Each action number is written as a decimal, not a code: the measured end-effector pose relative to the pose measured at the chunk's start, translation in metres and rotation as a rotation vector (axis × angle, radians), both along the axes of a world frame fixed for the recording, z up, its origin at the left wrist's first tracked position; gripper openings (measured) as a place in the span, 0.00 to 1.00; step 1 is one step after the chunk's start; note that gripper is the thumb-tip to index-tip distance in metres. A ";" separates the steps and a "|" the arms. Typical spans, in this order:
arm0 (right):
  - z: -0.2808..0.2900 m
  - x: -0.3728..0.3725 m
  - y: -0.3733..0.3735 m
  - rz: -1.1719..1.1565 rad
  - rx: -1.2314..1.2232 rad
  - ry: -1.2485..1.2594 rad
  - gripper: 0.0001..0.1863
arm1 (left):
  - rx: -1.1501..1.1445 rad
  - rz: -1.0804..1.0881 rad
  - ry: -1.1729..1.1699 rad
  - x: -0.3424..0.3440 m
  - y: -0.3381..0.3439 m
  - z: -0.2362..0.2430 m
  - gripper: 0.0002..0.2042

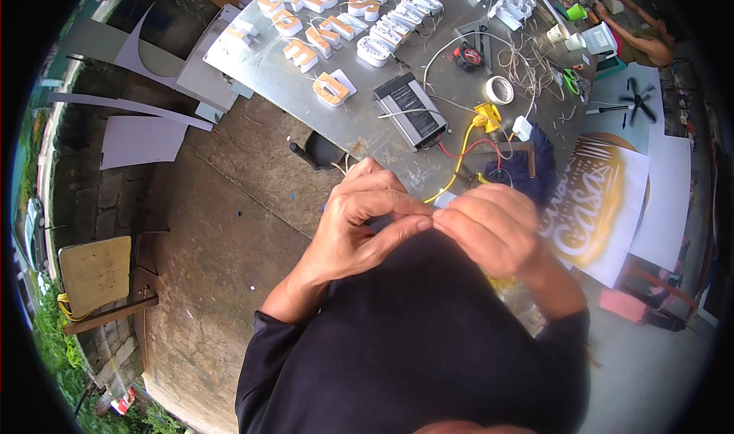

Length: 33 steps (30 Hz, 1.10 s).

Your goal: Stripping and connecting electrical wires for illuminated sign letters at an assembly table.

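My left hand point(367, 220) and my right hand point(489, 228) meet in front of my dark shirt at the bench's front edge, thumbs and fingers pinched together on something too small to make out. Pale thin wires run behind my left hand. Beyond my hands on the metal bench point(359, 128) lie a silver power supply point(409, 113) with red and black leads, a yellow plug adaptor point(486, 117) on a yellow cord point(462, 159), a white charger point(522, 128), a tape roll point(498, 91) and a dark cloth point(531, 166).
Several orange-and-white cut letters point(330, 89), tangled cables and cups cover the back. A printed board point(604, 212) and a fan point(638, 98) are at right, with another person point(650, 44) at upper right. Cut sheets point(145, 140) and a worn seat point(95, 273) are at left.
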State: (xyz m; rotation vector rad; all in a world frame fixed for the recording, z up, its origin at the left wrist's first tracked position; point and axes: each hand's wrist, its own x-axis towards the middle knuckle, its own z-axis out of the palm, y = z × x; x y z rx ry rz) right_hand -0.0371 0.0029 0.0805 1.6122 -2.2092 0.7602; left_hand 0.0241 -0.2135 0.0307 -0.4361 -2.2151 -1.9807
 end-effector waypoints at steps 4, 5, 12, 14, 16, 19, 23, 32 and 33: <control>-0.007 0.004 -0.003 -0.112 -0.037 -0.354 0.07 | -0.248 0.146 0.190 0.002 0.002 0.002 0.09; -0.006 0.006 -0.003 -0.114 -0.036 -0.353 0.07 | -0.357 0.190 0.288 0.003 0.002 0.003 0.11; -0.008 0.001 0.011 -0.320 -0.171 -2.080 0.09 | -0.474 0.245 0.385 0.005 0.006 0.003 0.11; 0.003 0.004 0.011 -0.236 -0.084 -1.183 0.11 | -0.266 0.148 0.196 0.004 -0.003 0.004 0.09; 0.006 0.000 0.011 -0.153 -0.056 -0.655 0.14 | 0.050 0.016 -0.050 0.001 -0.008 0.006 0.04; 0.012 -0.001 0.010 0.007 -0.016 -0.002 0.18 | 0.220 -0.110 -0.191 0.001 -0.011 0.002 0.04; 0.016 -0.001 0.002 0.123 0.037 0.212 0.12 | 0.275 -0.212 -0.272 -0.001 -0.010 0.006 0.04; 0.003 0.004 -0.003 -0.071 -0.054 -0.375 0.06 | -0.290 0.110 0.244 0.006 -0.002 0.013 0.10; 0.004 0.006 -0.004 -0.071 -0.056 -0.373 0.06 | -0.291 0.110 0.246 0.007 0.000 0.011 0.10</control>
